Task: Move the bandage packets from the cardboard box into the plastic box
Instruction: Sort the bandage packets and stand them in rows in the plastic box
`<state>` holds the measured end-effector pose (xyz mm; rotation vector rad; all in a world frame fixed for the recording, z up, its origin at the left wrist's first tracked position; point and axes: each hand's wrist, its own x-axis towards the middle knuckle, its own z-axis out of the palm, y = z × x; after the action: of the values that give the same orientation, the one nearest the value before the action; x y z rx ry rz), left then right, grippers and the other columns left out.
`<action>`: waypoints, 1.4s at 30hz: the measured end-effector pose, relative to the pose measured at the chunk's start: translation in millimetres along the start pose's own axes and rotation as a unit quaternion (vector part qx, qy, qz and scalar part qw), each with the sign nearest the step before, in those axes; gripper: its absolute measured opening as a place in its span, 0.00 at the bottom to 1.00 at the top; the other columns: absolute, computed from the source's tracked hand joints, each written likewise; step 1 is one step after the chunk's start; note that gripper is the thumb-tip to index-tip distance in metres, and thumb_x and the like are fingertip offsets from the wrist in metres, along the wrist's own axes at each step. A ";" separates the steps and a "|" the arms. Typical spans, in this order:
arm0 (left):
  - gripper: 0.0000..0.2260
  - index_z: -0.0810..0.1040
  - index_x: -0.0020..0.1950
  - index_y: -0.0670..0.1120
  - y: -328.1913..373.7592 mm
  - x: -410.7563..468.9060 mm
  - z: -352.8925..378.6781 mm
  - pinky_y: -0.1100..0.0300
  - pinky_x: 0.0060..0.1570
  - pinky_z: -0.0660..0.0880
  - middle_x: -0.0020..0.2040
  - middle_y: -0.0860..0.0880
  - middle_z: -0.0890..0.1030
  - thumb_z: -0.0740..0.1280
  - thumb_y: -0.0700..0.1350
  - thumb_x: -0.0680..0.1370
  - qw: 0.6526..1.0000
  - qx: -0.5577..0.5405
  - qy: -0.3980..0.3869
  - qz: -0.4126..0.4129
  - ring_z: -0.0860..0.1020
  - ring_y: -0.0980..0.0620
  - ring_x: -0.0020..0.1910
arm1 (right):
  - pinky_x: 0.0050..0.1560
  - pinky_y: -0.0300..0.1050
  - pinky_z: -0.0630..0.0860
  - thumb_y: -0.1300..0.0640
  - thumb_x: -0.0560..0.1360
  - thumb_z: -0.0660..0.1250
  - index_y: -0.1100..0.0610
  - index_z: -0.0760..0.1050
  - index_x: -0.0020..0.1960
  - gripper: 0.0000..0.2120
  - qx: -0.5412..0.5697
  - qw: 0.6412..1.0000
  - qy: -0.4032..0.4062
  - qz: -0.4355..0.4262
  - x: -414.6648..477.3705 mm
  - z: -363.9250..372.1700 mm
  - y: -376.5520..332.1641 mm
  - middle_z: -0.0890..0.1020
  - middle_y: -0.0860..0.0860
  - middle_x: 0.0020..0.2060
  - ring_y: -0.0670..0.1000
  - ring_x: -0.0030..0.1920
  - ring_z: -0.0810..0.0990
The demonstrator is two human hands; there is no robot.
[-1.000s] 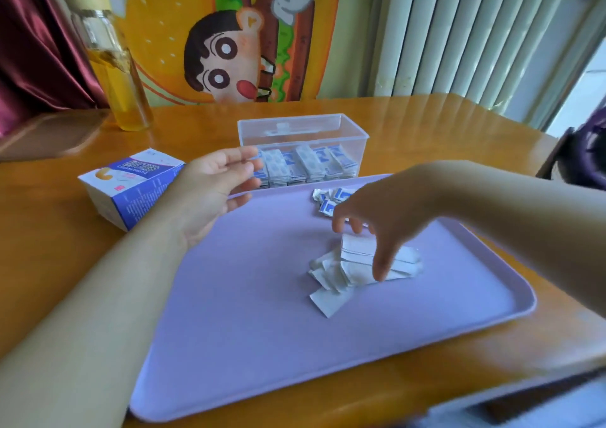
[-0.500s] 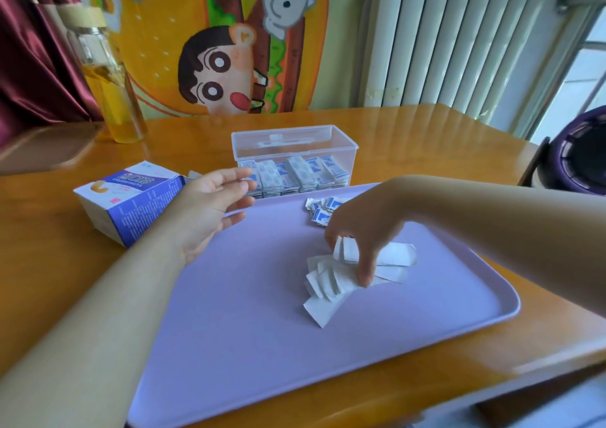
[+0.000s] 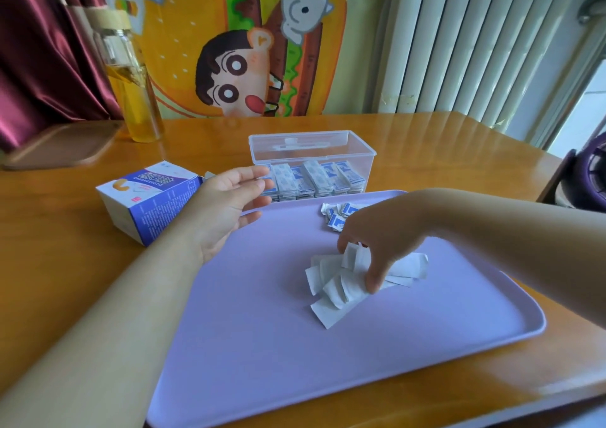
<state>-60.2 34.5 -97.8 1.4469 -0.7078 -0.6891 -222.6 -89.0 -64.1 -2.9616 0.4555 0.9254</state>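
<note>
A loose heap of white bandage packets (image 3: 337, 288) lies on the purple tray (image 3: 249, 339). My right hand (image 3: 380, 240) reaches down on the heap, its fingers and thumb pinching several packets together. A second small pile of blue-printed packets (image 3: 337, 216) sits at the tray's far edge. The clear plastic box (image 3: 311, 152) behind the tray holds rows of packets. The blue and white cardboard box (image 3: 147, 201) lies on its side, left of the tray. My left hand (image 3: 226, 204) hovers open between the cardboard box and the plastic box, holding nothing.
A glass bottle of yellow liquid (image 3: 131, 83) stands at the back left beside a wooden board (image 3: 62, 145). A dark chair (image 3: 583, 178) is at the table's right edge. The wooden table (image 3: 65, 263) surrounds the tray.
My right hand has gathered the white packets closer, tightening its pinch on the heap. My left hand stays open in about the same spot.
</note>
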 end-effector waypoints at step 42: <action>0.09 0.78 0.53 0.53 -0.1 -4.3 -3.0 0.63 0.42 0.74 0.48 0.54 0.79 0.65 0.42 0.76 0.859 0.474 -0.065 0.184 0.76 0.53 0.46 | 0.36 0.44 0.66 0.60 0.74 0.62 0.53 0.73 0.54 0.09 -0.030 0.925 0.377 0.026 27.3 -16.3 -28.1 0.76 0.51 0.45 0.56 0.48 0.77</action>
<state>-60.5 39.7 -98.0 2.0639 -1.5190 -0.0966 -184.4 -71.1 -68.2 -3.2692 0.5022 -0.2615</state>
